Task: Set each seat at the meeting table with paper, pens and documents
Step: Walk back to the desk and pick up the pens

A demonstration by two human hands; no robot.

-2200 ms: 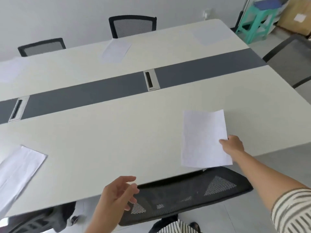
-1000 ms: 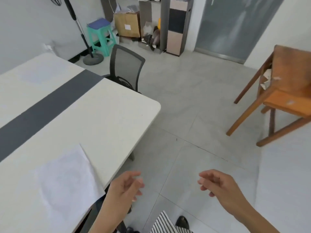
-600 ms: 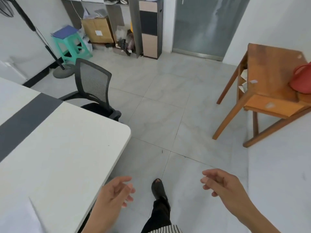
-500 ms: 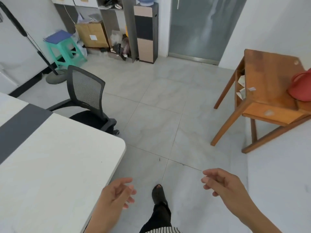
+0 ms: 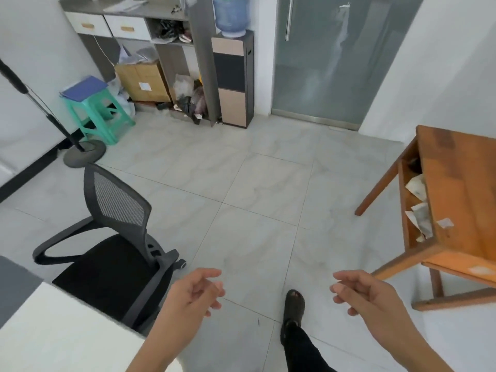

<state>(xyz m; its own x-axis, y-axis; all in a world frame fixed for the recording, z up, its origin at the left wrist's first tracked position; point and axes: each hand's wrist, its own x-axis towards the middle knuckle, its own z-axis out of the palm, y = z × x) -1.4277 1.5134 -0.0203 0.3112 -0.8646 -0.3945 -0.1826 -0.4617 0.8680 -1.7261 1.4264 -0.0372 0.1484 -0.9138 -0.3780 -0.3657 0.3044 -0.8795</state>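
Only a white corner of the meeting table [image 5: 53, 334] shows at the lower left, with no paper on the part I see. My left hand [image 5: 196, 291] hovers beyond that corner, fingers loosely curled and apart, holding nothing. My right hand [image 5: 362, 294] floats over the floor tiles, also loosely curled and holding nothing. A black mesh office chair [image 5: 112, 237] stands at the table's end, just left of my left hand. No pens or documents are in sight.
A wooden side table [image 5: 456, 200] stands at the right. Ahead are a shelf unit with a cardboard box [image 5: 142, 81], a water dispenser [image 5: 233, 76], a green stool [image 5: 94, 108], a fan stand base [image 5: 84, 157] and a frosted glass door [image 5: 335, 57]. My foot [image 5: 294, 304] steps on grey tiles.
My right hand let go of the sheet on the table. My view swung right, away from the table toward the room; the paper left the frame and both hands stay loose and free of anything.
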